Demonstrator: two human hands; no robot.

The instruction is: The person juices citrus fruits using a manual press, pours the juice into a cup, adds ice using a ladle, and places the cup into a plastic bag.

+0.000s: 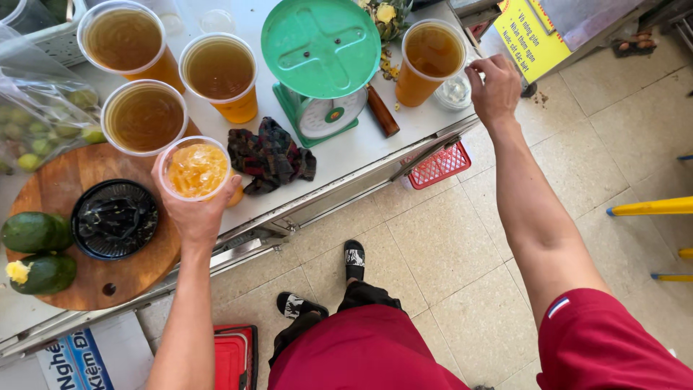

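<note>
A clear plastic cup (195,170) of ice, upright, just below the three amber-filled cups; another full amber cup (430,61) stands right of the green scale (321,65).

Bright daylight falls on a beige tiled floor (440,245), grout lines running diagonally. A white counter (346,155) with a metal edge crosses the left, far side. A yellow sign (530,36) sits far right; yellow bars (650,208) poke in at the right.

clear glossy plastic cup (196,170) – matt round wooden board (61,189) – smooth green plastic scale (321,50) – rumpled dark cloth (271,154).
</note>
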